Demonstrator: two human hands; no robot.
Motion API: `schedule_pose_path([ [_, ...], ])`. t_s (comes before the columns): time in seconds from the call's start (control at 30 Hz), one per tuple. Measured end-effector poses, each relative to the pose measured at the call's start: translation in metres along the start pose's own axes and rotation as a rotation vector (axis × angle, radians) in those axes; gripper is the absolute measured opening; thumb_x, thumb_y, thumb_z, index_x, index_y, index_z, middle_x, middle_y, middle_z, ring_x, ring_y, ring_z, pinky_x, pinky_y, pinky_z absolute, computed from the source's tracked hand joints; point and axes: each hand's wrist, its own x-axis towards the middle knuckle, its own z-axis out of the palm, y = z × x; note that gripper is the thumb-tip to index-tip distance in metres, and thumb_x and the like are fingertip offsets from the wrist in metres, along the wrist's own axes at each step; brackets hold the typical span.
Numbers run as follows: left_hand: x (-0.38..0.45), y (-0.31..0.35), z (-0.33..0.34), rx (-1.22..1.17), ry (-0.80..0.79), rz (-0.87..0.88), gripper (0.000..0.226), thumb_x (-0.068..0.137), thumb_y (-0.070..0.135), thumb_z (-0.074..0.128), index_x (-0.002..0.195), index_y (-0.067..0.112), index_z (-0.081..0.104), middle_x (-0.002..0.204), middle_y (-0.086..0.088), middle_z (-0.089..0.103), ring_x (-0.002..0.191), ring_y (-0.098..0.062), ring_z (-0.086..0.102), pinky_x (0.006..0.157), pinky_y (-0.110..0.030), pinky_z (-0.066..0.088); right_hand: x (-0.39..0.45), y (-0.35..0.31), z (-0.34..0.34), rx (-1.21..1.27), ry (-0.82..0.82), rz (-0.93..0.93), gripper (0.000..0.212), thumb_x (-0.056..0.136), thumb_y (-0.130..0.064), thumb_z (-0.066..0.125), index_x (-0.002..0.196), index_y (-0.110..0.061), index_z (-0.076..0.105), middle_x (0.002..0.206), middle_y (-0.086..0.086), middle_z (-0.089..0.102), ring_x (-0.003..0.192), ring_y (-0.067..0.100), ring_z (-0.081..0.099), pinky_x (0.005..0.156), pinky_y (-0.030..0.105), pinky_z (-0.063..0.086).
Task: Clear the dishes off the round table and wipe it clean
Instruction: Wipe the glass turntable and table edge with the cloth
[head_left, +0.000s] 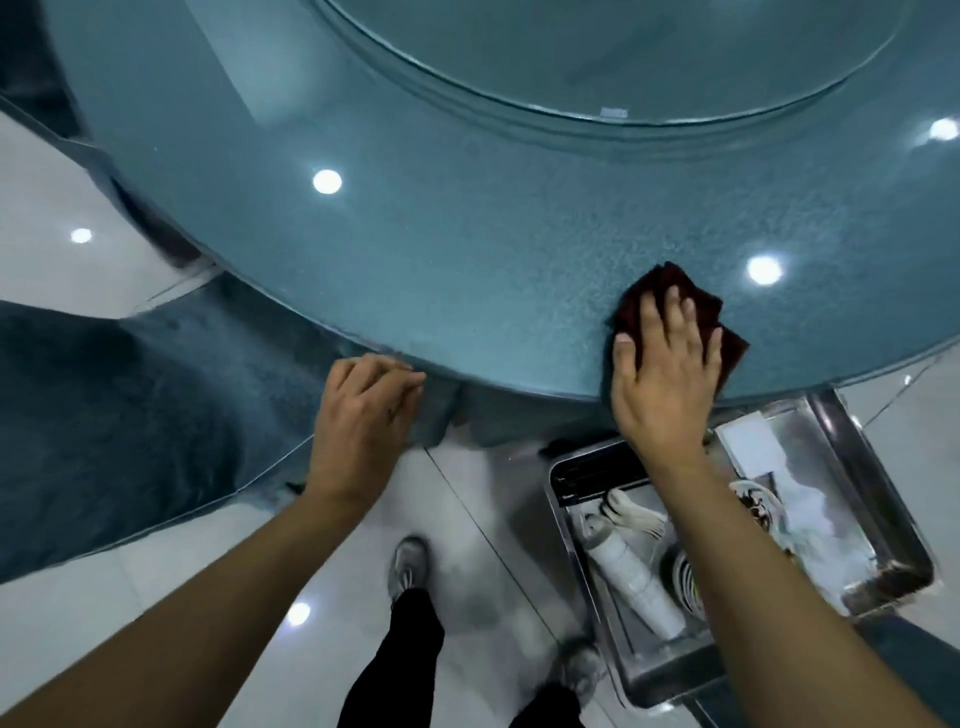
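Observation:
The round table (467, 234) has a glossy blue-grey top with a glass turntable (597, 62) at its centre. No dishes stand on the part in view. My right hand (665, 374) lies flat with straight fingers on a dark red cloth (675, 283), pressing it onto the tabletop near the front edge. My left hand (363, 410) is at the table's rim to the left, its fingers bent against the edge and holding nothing that I can see.
Below the table's edge at the right stand two steel trays (883, 525) with stacked white cups (634, 577), spoons, plates and a used dish. A blue-covered chair (130, 395) sits at the left. My legs and shoes are on the white tiled floor (493, 519).

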Motion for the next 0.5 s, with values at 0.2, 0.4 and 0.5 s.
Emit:
schedule_pose_path([
  [0.2, 0.025, -0.033, -0.034, 0.037, 0.011, -0.143, 0.042, 0.104, 0.034, 0.046, 0.079, 0.006, 0.064, 0.089, -0.01, 0.058, 0.079, -0.027, 0.046, 0.076, -0.039, 0.038, -0.032, -0.172, 0.032, 0.09, -0.058, -0.295, 0.061, 0.09, -0.038, 0.046, 0.148, -0.02, 0.048, 0.159, 0.007, 0.037, 0.149, 0.024, 0.03, 0.123, 0.05, 0.014],
  [0.4, 0.073, -0.095, -0.052, 0.054, 0.072, -0.143, 0.027, 0.102, 0.025, 0.041, 0.103, 0.008, 0.062, 0.105, -0.016, 0.06, 0.093, -0.037, 0.052, 0.086, -0.048, 0.041, -0.034, -0.189, 0.029, 0.162, -0.192, -0.546, 0.061, 0.088, -0.03, 0.05, 0.148, -0.025, 0.047, 0.16, -0.001, 0.036, 0.149, 0.017, 0.029, 0.124, 0.046, 0.016],
  [0.5, 0.094, -0.118, -0.047, 0.104, 0.026, -0.116, 0.032, 0.101, 0.023, 0.041, 0.124, 0.009, 0.058, 0.127, -0.017, 0.056, 0.112, -0.04, 0.053, 0.097, -0.05, 0.04, -0.018, -0.114, 0.014, 0.201, -0.124, -0.285, 0.061, 0.084, -0.032, 0.043, 0.144, -0.019, 0.053, 0.157, 0.005, 0.041, 0.146, 0.023, 0.036, 0.122, 0.05, 0.021],
])
